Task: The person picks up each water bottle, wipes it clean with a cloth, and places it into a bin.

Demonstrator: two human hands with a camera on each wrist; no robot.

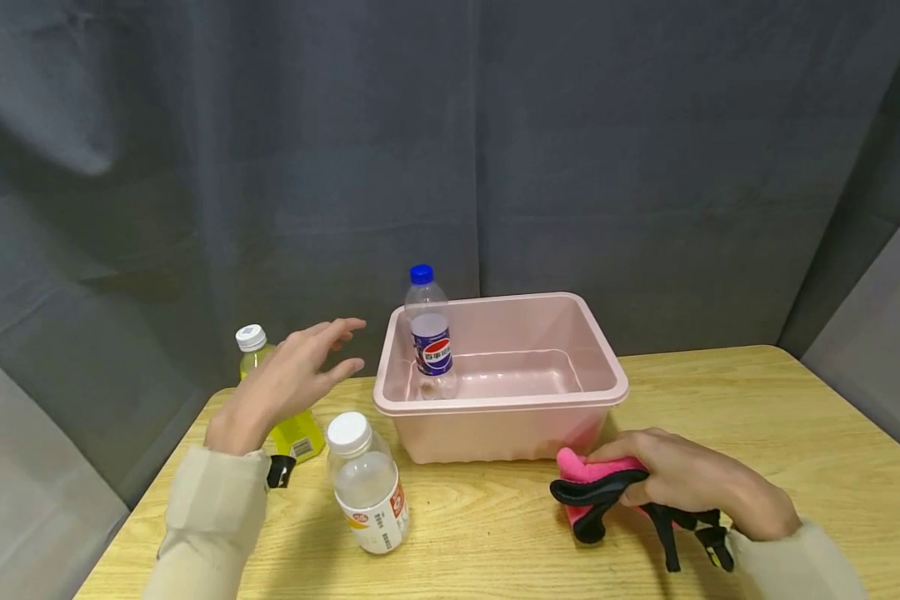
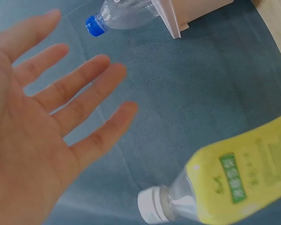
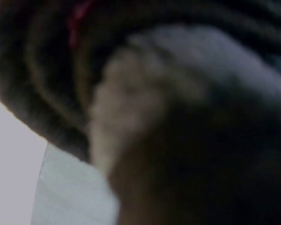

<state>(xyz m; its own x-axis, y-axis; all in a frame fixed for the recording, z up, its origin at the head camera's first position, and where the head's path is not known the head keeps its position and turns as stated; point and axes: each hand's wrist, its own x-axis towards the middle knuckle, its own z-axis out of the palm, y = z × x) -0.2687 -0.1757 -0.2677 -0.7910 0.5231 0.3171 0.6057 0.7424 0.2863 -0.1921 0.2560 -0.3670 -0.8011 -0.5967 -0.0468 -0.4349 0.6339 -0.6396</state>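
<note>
Head: the right hand pinches the cloth between thumb and fingers, near the tub. Left wrist: the left hand has its fingers spread, apart from the yellow bottle. Right wrist: the cloth's folds adjoin the blurred hand.

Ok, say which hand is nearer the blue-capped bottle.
Left: the left hand hovers beside the blue-capped bottle; the right hand is farther, near the opposite front corner of the pink bin.
</note>
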